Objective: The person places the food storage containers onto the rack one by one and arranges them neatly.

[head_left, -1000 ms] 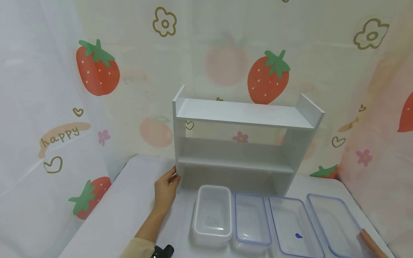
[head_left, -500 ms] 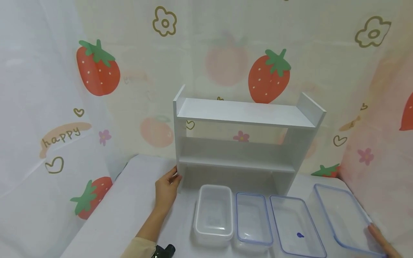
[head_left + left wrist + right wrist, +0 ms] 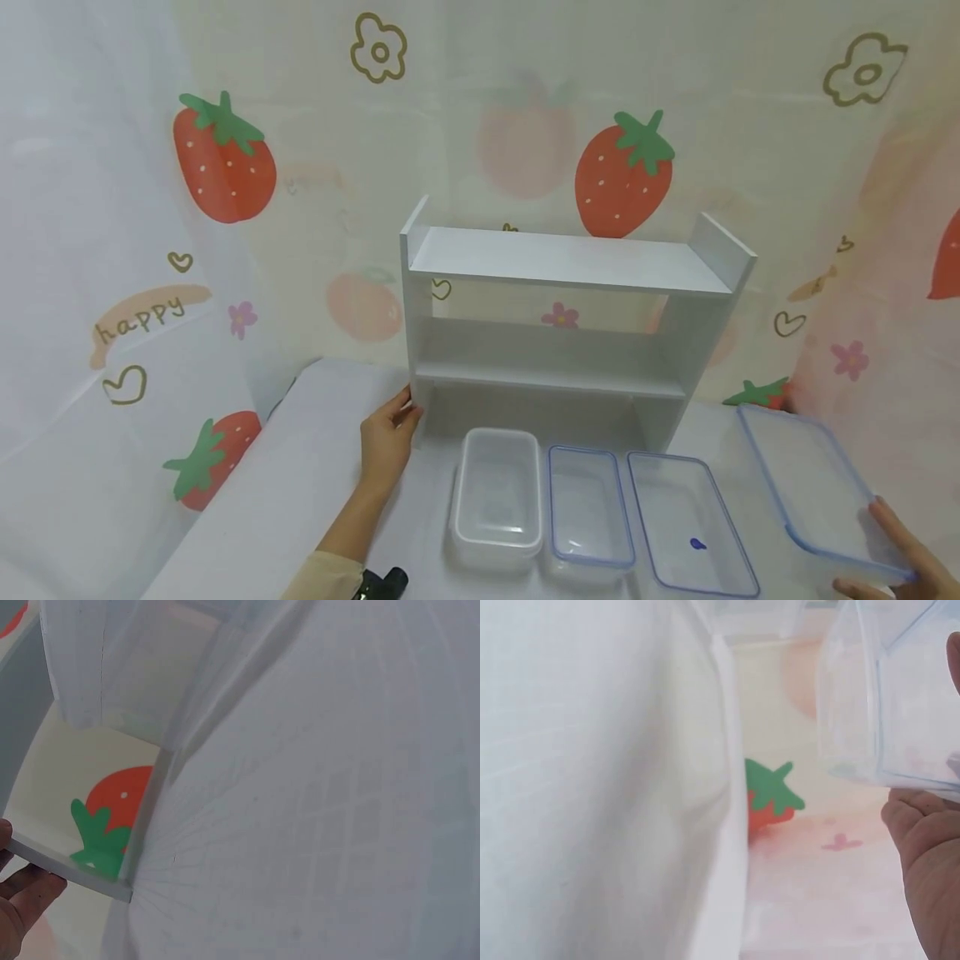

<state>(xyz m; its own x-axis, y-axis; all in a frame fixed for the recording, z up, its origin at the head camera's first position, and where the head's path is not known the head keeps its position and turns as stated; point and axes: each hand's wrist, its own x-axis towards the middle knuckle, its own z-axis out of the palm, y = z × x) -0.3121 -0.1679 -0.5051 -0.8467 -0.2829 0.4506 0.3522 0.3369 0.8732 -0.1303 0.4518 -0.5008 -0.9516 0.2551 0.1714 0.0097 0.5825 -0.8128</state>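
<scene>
Pinching the left upright of the white shelf (image 3: 570, 260) down low between thumb and fingers of the left hand (image 3: 384, 454), probably just to steady it. Gripping the outermost clear container (image 3: 813, 483) round its near right corner with the right hand (image 3: 918, 562), off to the right of the shelf, maybe because of easier reach from that side. Honestly can't tell whether lifted or resting on the table (image 3: 300, 467). Seeing, lined up in front of the shelf, a white-rimmed box (image 3: 497, 492), a small blue-rimmed box (image 3: 590, 508) just beside, then a larger blue-rimmed box (image 3: 686, 517) near the shelf's right end, perhaps set side by side to stay within reach.
</scene>
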